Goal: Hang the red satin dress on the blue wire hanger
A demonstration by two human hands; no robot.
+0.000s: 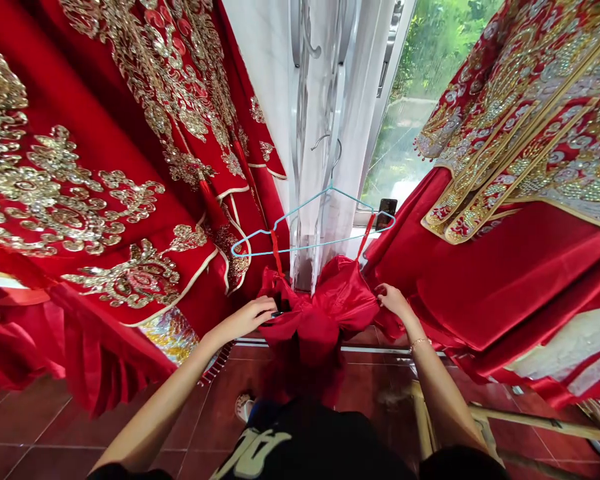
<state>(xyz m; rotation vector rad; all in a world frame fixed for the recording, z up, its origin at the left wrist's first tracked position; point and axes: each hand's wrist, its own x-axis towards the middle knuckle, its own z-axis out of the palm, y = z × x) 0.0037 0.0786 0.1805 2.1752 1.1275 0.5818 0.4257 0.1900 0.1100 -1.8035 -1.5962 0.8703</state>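
A plain red satin garment (325, 300) hangs by thin red straps from a light blue wire hanger (313, 223). The hanger's hook catches on a rail in front of white curtains. My left hand (253, 315) is closed on the garment's left top edge. On the right top edge, my right hand (393, 299) pinches the fabric; a thin bracelet sits on that wrist. The cloth bunches between both hands.
Red robes with heavy gold embroidery hang close on the left (105, 167) and on the right (520, 133). A window (420, 87) with greenery lies behind the white curtain (325, 100). A dark phone (386, 213) stands on the sill. Red floor tiles (40, 427) lie below.
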